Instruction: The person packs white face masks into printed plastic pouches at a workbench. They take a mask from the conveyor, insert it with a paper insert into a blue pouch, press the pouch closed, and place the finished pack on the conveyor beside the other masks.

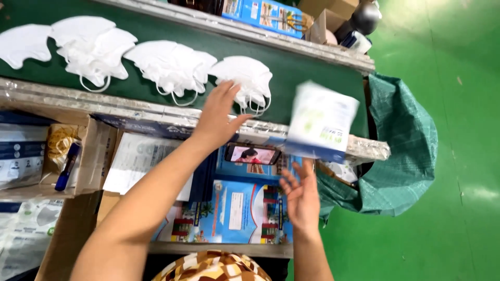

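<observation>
Left hand (217, 115) is spread open, reaching over a white folded mask (245, 78) on the green conveyor belt (307, 67), while the right hand (301, 193) sits open, empty, palm-up just under a blurry white packet (320, 119) in mid-air.

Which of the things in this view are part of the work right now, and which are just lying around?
In the work:
- left hand, reaching toward the nearest white mask on the green belt
- right hand, open below a blurred white packet

Lying about:
- phone
- blue printed cartons
- blue marker in a cardboard box
- green woven sack
</observation>
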